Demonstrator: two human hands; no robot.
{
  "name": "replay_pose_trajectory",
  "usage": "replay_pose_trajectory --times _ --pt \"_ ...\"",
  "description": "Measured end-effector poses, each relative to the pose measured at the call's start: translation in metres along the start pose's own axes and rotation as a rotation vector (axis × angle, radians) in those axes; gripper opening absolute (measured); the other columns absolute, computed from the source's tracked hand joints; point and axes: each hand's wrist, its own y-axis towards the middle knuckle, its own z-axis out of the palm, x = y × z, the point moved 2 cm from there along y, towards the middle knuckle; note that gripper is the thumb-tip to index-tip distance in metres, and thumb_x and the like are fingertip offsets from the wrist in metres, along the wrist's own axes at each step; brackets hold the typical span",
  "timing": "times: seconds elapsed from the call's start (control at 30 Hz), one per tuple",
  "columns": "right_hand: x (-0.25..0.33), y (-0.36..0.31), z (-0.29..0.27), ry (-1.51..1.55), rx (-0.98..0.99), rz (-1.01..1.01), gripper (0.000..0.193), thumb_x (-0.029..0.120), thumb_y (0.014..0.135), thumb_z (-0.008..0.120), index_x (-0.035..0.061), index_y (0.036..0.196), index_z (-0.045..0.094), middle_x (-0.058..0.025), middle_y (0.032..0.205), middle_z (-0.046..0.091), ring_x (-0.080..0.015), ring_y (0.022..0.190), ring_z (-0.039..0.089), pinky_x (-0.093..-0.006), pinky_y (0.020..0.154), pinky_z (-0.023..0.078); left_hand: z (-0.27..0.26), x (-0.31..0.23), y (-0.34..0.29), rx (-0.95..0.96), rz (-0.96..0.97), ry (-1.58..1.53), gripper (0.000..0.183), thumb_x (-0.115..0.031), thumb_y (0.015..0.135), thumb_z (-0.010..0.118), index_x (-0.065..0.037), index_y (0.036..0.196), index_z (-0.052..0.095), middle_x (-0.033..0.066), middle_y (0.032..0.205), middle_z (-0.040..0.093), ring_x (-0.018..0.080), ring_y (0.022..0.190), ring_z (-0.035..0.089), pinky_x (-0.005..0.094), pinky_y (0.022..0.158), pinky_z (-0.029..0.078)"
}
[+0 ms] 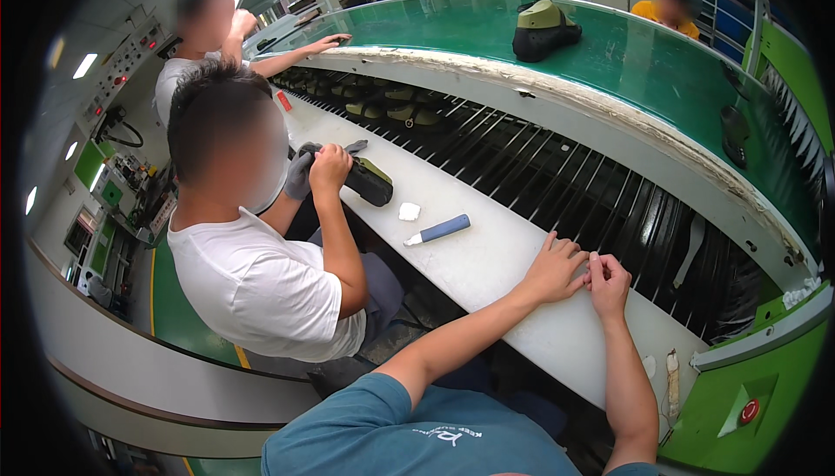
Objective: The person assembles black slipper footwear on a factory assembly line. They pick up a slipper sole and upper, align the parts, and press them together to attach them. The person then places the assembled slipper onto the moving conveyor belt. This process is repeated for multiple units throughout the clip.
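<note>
A factory floor, with a green belt (417, 28) curving beyond the hands and, below it, dark rods (557, 182) running alongside a white ledge (500, 260). At the ledge's far edge, the wearer's left hand (557, 271) lies loosely spread, holding nothing visible. Just right of it, the right hand (611, 283) is curled, thumb and fingertips pinched close to the left thumb; whether anything small sits in that pinch cannot be told. The nearest loose thing, a blue tool (445, 229) with a pale tip, lies left of both hands, untouched; a white wad (409, 212) is just past it. Farther left, a co-worker (261, 285) holds a dark shoe (371, 184). For such close fingertip work, it would seem best to let the left hand steady itself on the ledge, pinch lightly with the right, and keep fingers clear of the rods. As for writing, pale lettering (448, 435) crosses the wearer's teal shirt (365, 432), nearer than the hands; no label can be made out on the tool.
</note>
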Motion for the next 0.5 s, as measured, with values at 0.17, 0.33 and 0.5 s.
replay_pose_trajectory --times 0.17,0.33,0.5 --pt "0.000 -0.002 -0.002 0.012 -0.025 0.001 0.034 0.026 0.111 0.072 -0.0001 0.089 0.073 -0.0010 0.065 0.069 -0.0055 0.058 0.064 -0.0245 0.054 0.049 0.001 -0.002 0.001 0.028 -0.017 -0.011 0.045 -0.038 0.099 0.075 -0.007 0.131 0.071 0.0156 0.133 0.069 0.0355 0.135 0.061 0.0647 0.129 0.032" --pt "-0.003 -0.003 0.001 -0.012 -0.029 -0.001 0.035 0.027 0.110 0.072 0.0017 0.086 0.072 -0.0003 0.063 0.068 -0.0059 0.056 0.062 -0.0258 0.054 0.047 -0.002 0.001 -0.002 -0.017 0.014 -0.023 0.046 -0.030 0.098 0.078 -0.006 0.136 0.069 0.0158 0.131 0.071 0.0355 0.130 0.066 0.0606 0.125 0.040" --pt "-0.011 -0.004 0.003 -0.155 -0.016 -0.145 0.040 0.028 0.111 0.072 0.0040 0.080 0.070 -0.0009 0.060 0.064 -0.0084 0.052 0.060 -0.0295 0.052 0.047 -0.104 -0.011 0.017 -0.511 -0.212 -0.662 0.059 -0.001 0.100 0.077 -0.003 0.154 0.052 0.0088 0.105 0.069 0.0152 0.086 0.072 0.0297 0.080 0.060"
